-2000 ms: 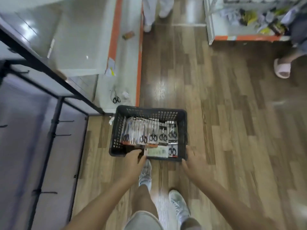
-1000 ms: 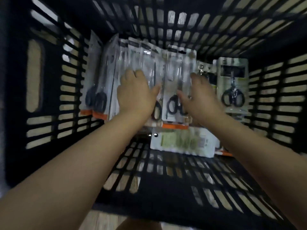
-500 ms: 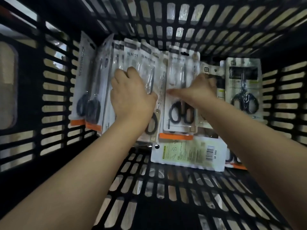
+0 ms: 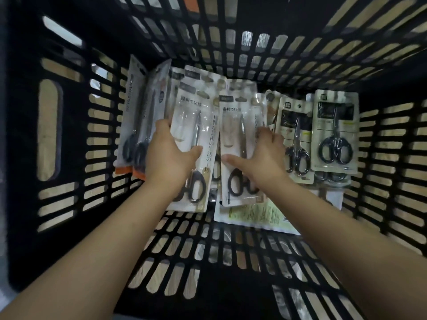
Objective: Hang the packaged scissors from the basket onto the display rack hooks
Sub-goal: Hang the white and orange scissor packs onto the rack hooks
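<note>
Since 0.5 s ago both hands have lifted 1 pack each off the stack. Left hand (image 4: 168,155) grips the left pack (image 4: 196,135), thumb across its front. Right hand (image 4: 261,155) grips the right pack (image 4: 235,144) likewise. Both are clear blister cards, black-handled scissors, held side by side near the basket's (image 4: 69,139) far wall, above remaining packs (image 4: 332,132).

The scene is dim, the basket (image 4: 69,107) walls nearly black, with light coming only through their slots. Glare streaks the clear scissor packs (image 4: 196,125). Wide-angle distortion bows the lattice at the edges, and motion blur softens the forearms and printed text.
</note>
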